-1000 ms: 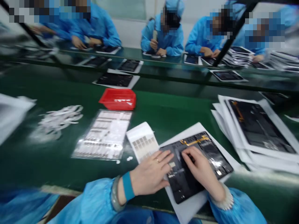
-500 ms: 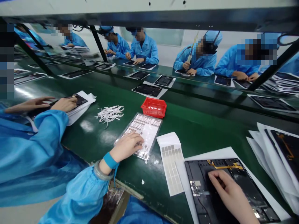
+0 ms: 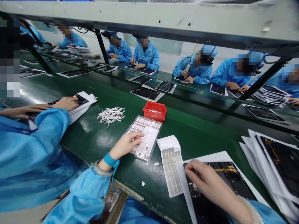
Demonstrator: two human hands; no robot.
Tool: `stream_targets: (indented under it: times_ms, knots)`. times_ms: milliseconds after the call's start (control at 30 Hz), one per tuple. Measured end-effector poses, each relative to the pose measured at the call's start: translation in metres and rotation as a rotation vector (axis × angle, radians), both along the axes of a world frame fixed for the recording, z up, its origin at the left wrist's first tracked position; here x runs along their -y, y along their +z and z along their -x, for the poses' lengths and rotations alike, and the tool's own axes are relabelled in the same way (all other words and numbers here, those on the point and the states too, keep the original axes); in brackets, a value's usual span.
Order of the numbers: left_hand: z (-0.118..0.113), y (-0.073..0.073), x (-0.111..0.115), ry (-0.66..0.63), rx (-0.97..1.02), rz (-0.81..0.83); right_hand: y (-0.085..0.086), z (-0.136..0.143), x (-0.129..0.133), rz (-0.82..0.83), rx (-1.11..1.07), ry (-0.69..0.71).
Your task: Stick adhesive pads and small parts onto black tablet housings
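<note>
My left hand (image 3: 128,143) is over a clear tray (image 3: 153,146) of small round parts with thin wires, its fingers and thumb drawn together; anything between them is too small to make out. My right hand (image 3: 201,175) hovers at the upper left corner of a black tablet-like housing (image 3: 235,177), which has an orange flex cable (image 3: 225,170) along its top and lies on white paper. Its fingertips are pinched, and what they hold, if anything, is hidden. Between the hands lies a sheet of grey rectangular stickers (image 3: 171,171).
Behind the tray stands a red bin (image 3: 154,111); left of it lies a pile of white strips (image 3: 111,115). Stacked housings with paper (image 3: 277,155) are at the right. A co-worker's hands (image 3: 66,103) work at the left. A beam (image 3: 140,18) crosses overhead.
My right hand has moved left and up, from the middle of the housing to its upper left corner. My left hand has lifted slightly over the tray. The view has tilted up a little.
</note>
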State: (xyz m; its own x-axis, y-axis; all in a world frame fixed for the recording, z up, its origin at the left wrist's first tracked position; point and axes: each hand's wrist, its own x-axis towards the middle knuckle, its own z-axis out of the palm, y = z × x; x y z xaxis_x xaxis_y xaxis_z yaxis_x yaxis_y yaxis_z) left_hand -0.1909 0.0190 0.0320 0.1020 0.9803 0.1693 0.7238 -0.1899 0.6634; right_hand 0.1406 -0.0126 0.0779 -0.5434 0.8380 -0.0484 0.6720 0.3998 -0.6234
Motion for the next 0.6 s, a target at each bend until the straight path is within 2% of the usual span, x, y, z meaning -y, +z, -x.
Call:
stream_targets:
  times_ms: [100, 233, 300, 367, 467, 600]
  knots:
    - [-0.001, 0.005, 0.0, 0.056, 0.064, -0.036, 0.0, 0.043, -0.014, 0.005, -0.068, 0.09]
    - [-0.002, 0.006, -0.001, 0.099, 0.095, -0.074, -0.013, 0.097, -0.042, 0.033, -0.195, 0.047]
    - [-0.002, 0.005, 0.001, 0.114, 0.099, -0.099, -0.018, 0.121, -0.054, 0.114, -0.269, 0.002]
    - [-0.002, 0.004, 0.004, 0.119, 0.1, -0.13, -0.022, 0.141, -0.062, 0.268, -0.333, -0.02]
    - [-0.004, 0.004, 0.011, 0.115, 0.09, -0.199, -0.027, 0.161, -0.067, 0.442, -0.364, -0.016]
    - [-0.01, 0.004, 0.02, 0.111, 0.046, -0.339, -0.03, 0.168, -0.066, 0.432, -0.367, -0.007]
